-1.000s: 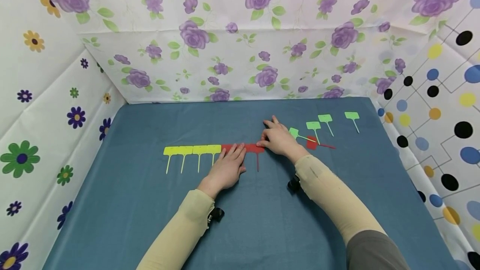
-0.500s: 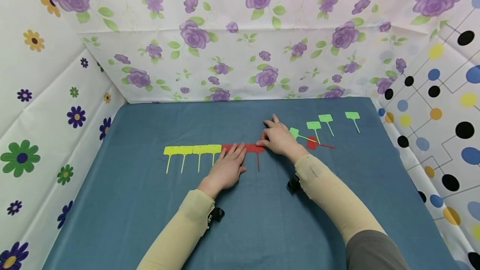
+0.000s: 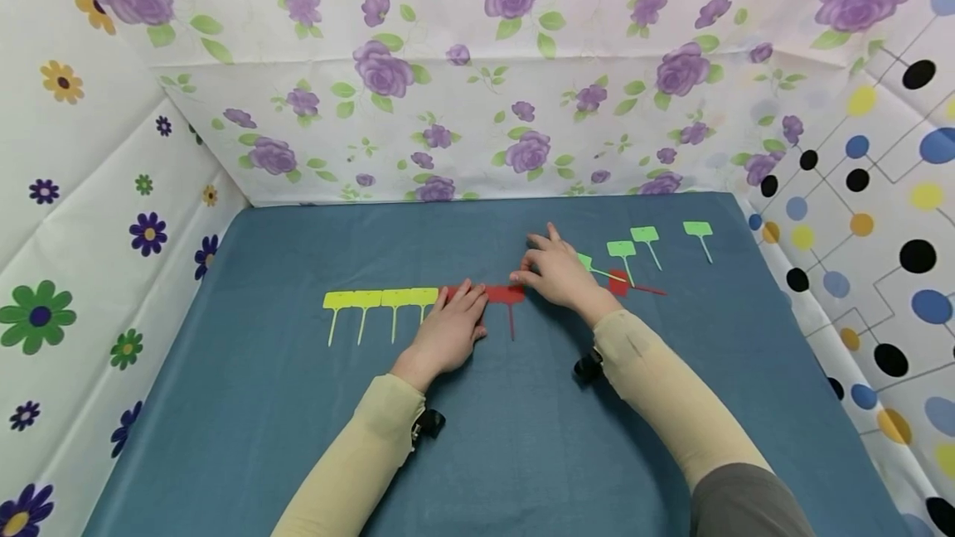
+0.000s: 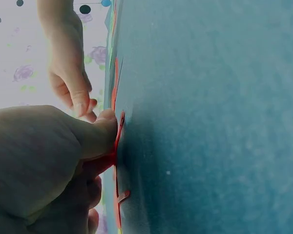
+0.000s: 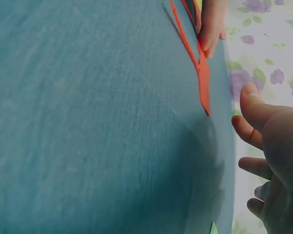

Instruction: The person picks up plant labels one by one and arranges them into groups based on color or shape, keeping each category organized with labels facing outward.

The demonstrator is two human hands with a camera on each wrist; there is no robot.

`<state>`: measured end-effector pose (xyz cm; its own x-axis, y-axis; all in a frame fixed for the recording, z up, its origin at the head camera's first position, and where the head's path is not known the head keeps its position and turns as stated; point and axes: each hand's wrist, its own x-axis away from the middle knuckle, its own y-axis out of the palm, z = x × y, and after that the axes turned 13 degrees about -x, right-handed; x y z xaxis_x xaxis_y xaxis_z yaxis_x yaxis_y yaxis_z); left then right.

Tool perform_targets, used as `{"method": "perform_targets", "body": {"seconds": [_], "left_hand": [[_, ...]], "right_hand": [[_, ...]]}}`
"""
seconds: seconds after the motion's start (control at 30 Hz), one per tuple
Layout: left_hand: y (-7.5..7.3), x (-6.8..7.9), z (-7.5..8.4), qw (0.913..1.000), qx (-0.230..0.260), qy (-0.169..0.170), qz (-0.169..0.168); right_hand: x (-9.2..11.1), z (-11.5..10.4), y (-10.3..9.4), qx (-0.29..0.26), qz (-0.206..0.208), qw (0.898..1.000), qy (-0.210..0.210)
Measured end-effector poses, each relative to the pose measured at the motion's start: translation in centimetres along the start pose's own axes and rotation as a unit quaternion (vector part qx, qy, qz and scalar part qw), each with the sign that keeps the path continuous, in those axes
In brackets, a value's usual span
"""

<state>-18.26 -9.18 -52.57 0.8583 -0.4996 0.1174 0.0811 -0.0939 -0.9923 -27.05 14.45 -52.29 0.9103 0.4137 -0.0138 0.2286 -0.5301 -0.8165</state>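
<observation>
To the right of the nearer right hand (image 3: 559, 273), loosely parted and empty, lies the lone flat red flag-shaped tag (image 3: 618, 283), stem pointing right.

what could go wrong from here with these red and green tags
The left hand rests on the row of red tags; if it slides, it might pull them out of line with the adjoining yellow tags.
Green stems seem to cross the loose red tag, so picking that up may shift the green tags.
The right hand partly covers one green tag in the head view and could brush it.
</observation>
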Motion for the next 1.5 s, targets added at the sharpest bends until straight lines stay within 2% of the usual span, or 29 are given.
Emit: {"method": "perform_targets", "body": {"seconds": [0.13,0.37,0.7,1.1,1.5], "left_hand": [[-0.2,-0.4,-0.1,0.9999,0.006,-0.002,0.012],[-0.8,-0.9,-0.4,0.9973,0.027,-0.004,0.068],[-0.1,-1.7,-0.3,0.9950,0.036,-0.017,0.091],[-0.2,-1.9,0.4,0.9936,0.026,-0.012,0.109],[-0.2,-2.3,3.4,0.9957,0.015,0.044,0.080]], "right_hand": [[0.8,0.3,-0.7,-0.016,0.012,1.000,0.003],[2.7,1.1,-2.3,-0.044,0.030,0.999,0.007],[5.3,2.8,-4.3,-0.061,0.057,0.996,0.025],[7.8,5.0,-5.7,-0.081,0.066,0.994,0.044],[9.0,6.8,-6.1,-0.094,0.074,0.992,0.050]]}}
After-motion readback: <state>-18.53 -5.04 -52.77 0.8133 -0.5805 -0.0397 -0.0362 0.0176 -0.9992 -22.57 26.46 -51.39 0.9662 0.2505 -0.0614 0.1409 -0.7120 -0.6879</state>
